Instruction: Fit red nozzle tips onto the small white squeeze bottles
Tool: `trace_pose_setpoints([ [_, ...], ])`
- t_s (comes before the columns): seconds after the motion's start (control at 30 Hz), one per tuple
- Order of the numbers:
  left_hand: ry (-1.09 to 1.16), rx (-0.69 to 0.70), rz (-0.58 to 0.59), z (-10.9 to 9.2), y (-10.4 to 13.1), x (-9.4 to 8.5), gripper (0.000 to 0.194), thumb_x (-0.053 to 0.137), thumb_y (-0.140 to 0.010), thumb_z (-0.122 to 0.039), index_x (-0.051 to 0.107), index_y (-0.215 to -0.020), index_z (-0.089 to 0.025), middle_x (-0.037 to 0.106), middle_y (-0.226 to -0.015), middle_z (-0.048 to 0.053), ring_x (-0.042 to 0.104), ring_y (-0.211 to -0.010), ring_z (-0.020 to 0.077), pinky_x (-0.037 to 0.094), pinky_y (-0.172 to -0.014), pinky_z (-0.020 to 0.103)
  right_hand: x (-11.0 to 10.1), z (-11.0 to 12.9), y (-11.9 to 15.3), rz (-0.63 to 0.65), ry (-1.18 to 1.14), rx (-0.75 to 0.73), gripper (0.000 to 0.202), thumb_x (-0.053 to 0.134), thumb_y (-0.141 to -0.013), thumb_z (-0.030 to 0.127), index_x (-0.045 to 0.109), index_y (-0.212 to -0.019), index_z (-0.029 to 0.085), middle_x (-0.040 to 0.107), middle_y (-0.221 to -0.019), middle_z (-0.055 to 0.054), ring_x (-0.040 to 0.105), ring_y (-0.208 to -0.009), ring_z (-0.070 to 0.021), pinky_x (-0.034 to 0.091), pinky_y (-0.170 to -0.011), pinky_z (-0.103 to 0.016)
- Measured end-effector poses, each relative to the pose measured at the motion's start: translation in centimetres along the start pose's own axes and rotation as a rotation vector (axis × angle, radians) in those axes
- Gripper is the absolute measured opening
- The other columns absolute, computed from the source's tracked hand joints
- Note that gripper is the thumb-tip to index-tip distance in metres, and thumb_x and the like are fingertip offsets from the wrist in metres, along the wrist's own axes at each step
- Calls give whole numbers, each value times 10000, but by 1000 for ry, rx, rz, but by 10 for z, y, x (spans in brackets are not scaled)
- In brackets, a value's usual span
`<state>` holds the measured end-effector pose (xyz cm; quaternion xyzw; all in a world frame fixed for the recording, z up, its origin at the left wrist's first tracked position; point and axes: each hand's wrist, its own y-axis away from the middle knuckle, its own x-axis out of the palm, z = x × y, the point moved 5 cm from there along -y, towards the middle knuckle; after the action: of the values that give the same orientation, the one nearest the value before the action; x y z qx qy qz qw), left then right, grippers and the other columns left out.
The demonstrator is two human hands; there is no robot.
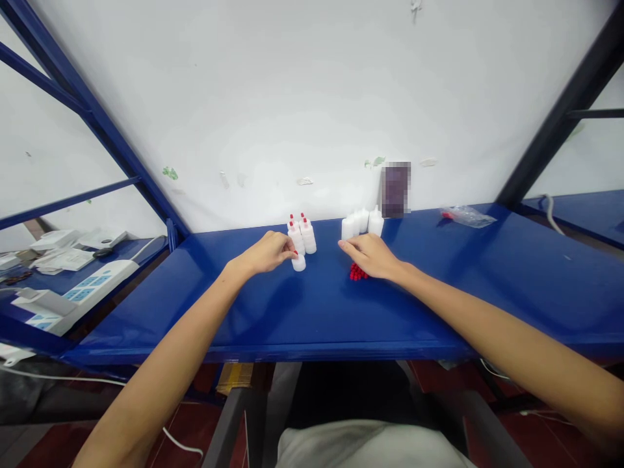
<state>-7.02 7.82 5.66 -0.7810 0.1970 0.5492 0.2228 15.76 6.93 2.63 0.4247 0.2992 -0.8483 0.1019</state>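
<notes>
left hand (270, 252) pinching red cap (295, 253) at near bottle (299, 263), right hand (371, 255) bent over, can't tell if pinching, pile of caps (357, 273) and right-side bottles (361, 220) partly hidden by it

Well to the left of my left hand (270, 252), I see a white-and-blue power strip (110, 282) and, beyond it, a small dark object (102, 252) beside white pieces (73, 259). Past my right hand (369, 255), a pixelated purple rectangle (396, 188) stands against the white wall (273, 97).
</notes>
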Motion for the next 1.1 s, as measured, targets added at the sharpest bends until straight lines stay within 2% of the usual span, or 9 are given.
trace_pose_setpoints([
  [0.2,135,-41,-100,4,12,-12,179,648,-830,-325,729,-778,-174,703,-679,17,626,-611,151,439,-563,241,-2,1,1,-6,-5,3,521,328,-988,497,322,-555,206,378,-500,9,330,-491,-125,214,-556,-311],
  [0.3,273,-65,-246,1,15,-22,215,674,-828,-357,728,-825,-149,728,-742,49,656,-662,164,504,-622,262,-2,2,1,-32,-124,6,446,383,-967,469,390,-607,206,432,-534,17,384,-519,-128,271,-570,-296],
  [0.4,454,15,-400,-18,8,-19,229,695,-833,-356,722,-868,-131,746,-839,79,693,-768,181,552,-721,288,1,2,1,-23,-482,42,265,432,-940,410,448,-760,216,490,-605,28,449,-551,-134,347,-572,-277],
  [0.47,521,109,-418,-40,-3,-8,212,704,-835,-341,724,-858,-131,746,-845,75,695,-766,171,564,-728,281,4,2,1,6,-695,64,214,416,-941,400,442,-821,224,494,-626,31,467,-550,-137,378,-554,-273],
  [0.53,557,200,-414,-61,-13,5,174,709,-835,-305,731,-861,-134,750,-835,67,698,-747,161,575,-731,279,5,4,0,20,-764,64,264,367,-961,432,452,-827,221,502,-642,23,485,-552,-140,399,-550,-276],
  [0.67,574,280,-438,-82,-22,19,136,697,-850,-270,746,-873,-145,765,-848,60,720,-768,161,599,-768,287,1,6,1,-22,-681,26,419,296,-988,526,488,-803,204,514,-645,15,494,-550,-134,413,-565,-273],
  [0.8,604,281,-477,-80,-20,24,143,701,-849,-269,738,-897,-140,773,-880,68,736,-776,170,619,-768,299,1,8,3,-49,-625,-13,457,287,-993,558,473,-772,204,492,-621,21,473,-554,-130,397,-571,-272],
  [0.97,634,305,-496,-77,-20,34,334,713,-841,-236,652,-1150,-127,775,-920,85,751,-814,176,627,-801,297,1,6,3,-75,-545,-33,467,278,-998,544,473,-751,199,477,-632,16,457,-591,-134,362,-587,-277],
  [1.1,609,320,-541,-80,-17,35,293,698,-859,-258,656,-1123,-138,770,-940,85,750,-829,177,627,-811,302,-2,8,3,-89,-479,-68,432,309,-994,502,435,-707,205,462,-652,10,450,-629,-144,358,-622,-288],
])
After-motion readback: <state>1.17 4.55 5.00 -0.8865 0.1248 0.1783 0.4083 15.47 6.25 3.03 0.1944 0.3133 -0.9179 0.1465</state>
